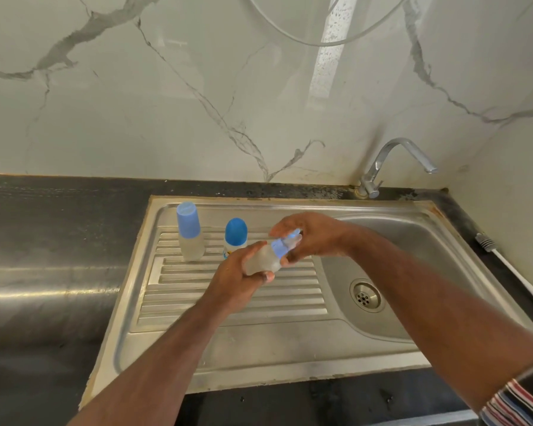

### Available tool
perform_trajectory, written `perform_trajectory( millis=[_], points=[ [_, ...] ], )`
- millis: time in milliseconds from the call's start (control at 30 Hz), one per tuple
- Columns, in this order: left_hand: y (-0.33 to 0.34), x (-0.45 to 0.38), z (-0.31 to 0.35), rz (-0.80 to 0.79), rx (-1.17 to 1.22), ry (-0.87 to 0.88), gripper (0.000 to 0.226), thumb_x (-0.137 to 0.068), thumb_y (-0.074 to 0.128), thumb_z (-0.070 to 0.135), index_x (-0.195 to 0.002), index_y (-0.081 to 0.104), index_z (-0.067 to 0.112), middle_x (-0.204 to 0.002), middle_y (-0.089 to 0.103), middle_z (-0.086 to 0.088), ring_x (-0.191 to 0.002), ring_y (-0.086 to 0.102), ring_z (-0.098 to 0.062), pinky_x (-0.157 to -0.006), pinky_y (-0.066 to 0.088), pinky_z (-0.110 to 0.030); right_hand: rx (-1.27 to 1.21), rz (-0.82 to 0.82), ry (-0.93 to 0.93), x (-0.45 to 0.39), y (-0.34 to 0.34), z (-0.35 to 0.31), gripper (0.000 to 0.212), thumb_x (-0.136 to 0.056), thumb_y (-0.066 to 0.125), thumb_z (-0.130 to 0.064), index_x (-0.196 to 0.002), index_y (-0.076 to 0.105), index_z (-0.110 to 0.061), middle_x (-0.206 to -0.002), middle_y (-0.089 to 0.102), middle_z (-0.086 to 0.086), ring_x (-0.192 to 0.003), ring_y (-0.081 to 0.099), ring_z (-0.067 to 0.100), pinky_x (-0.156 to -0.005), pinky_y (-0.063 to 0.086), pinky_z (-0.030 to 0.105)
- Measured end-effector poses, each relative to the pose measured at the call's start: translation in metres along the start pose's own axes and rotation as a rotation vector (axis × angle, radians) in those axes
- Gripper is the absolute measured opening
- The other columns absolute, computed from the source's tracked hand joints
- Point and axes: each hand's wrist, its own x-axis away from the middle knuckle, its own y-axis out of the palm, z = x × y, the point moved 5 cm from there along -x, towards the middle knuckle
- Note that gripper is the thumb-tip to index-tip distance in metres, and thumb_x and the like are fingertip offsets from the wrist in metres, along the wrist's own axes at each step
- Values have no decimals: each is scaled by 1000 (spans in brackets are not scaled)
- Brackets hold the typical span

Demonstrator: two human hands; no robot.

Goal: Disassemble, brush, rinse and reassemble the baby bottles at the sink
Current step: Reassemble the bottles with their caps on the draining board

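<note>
Currently your left hand (237, 281) has its grip wrapped round the clear body of a baby bottle (263, 259), held tilted over the ribbed drainboard (228, 290) of the steel sink (259, 358), neck pointing up and right toward the basin (397, 272). Your right hand (313, 235) sits over the bottle's top end, fingers curled round the light-blue collar and teat (285, 244); the frame is blurred there, so you can't tell whether the collar is seated or loose. Both hands are above the drainboard, just left of the basin edge. Two more bottles stand upright on the drainboard behind your hands: a taller one with a pale blue cap (189, 224) to the left, and a shorter one with a darker blue domed cap (235, 232) just beside your left hand; its lower part is partly hidden by that hand. They stand near each other, not touching. Drain (365, 296) sits in the basin floor. Tap (394, 162) is mounted at the back corner, spout swung right. A bottle brush (505, 265) with a white handle lies on the dark bench (43, 226) right of the basin, along its edge. Marble-look wall (166, 103) behind. A striped sleeve (517, 404) shows at bottom right.
</note>
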Motion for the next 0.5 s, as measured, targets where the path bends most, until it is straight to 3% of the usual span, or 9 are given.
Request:
perform_trajectory(
  millis=[67, 133, 200, 267, 300, 367, 433, 500],
  points=[
    [2, -2, -1, 19, 5, 7, 59, -84, 81, 16, -136, 59, 32, -112, 63, 23, -101, 56, 16, -78, 39, -3, -88, 49, 55, 0, 10, 3, 30, -86, 76, -39, -104, 71, -15, -95, 75, 3, -83, 74, 17, -79, 60, 35],
    [5, 0, 0, 24, 7, 0, 59, -85, 80, 16, -137, 57, 33, -114, 61, 25, -101, 55, 15, -77, 38, 0, -154, 61, 224, -5, 21, 6, 57, -97, 49, -61, -94, 64, -6, -77, 74, 15, -61, 73, 24, -59, 60, 32],
    [7, 0, -5, 21, -7, -12, 58, -86, 78, 16, -135, 55, 38, -113, 58, 26, -99, 53, 15, -77, 36, -1, -127, -5, 291, -4, 23, 7, 71, -95, 35, -70, -112, 60, -5, -95, 74, 20, -70, 73, 26, -66, 60, 34],
    [6, -1, -7, 33, -11, -7, 55, -85, 79, 14, -126, 56, 43, -108, 61, 26, -96, 55, 16, -75, 37, -3, -29, -42, 130, -5, 13, 3, 56, -95, 58, -54, -132, 57, -13, -128, 65, 10, -106, 66, 24, -90, 53, 36],
    [5, -1, -6, 39, -15, 4, 54, -84, 79, 13, -123, 57, 43, -106, 63, 24, -95, 56, 16, -75, 39, -5, 26, -17, 36, -2, 9, -1, 52, -88, 73, -42, -133, 59, -19, -131, 63, 2, -113, 61, 18, -94, 48, 33],
    [5, -4, -9, 52, -17, 26, 52, -82, 81, 12, -122, 61, 39, -105, 68, 18, -96, 59, 11, -76, 42, -13, 50, 63, -7, -3, 10, 2, 47, -76, 84, -28, -120, 70, -22, -116, 69, -5, -103, 64, 12, -84, 49, 26],
    [7, -4, -10, 65, -17, 26, 54, -82, 81, 14, -127, 61, 37, -111, 68, 16, -100, 60, 4, -79, 44, -17, -107, 89, 87, -6, 20, 6, 32, -81, 80, -35, -102, 74, -11, -92, 76, 2, -80, 74, 15, -72, 57, 25],
    [10, -1, -13, 69, -73, 28, 60, -85, 79, 19, -139, 57, 34, -123, 64, 15, -109, 58, -2, -87, 44, -18, -184, 105, 188, -11, 28, 14, 41, -89, 70, -45, -88, 70, -4, -76, 75, 8, -65, 74, 19, -65, 59, 28]
  ],
)
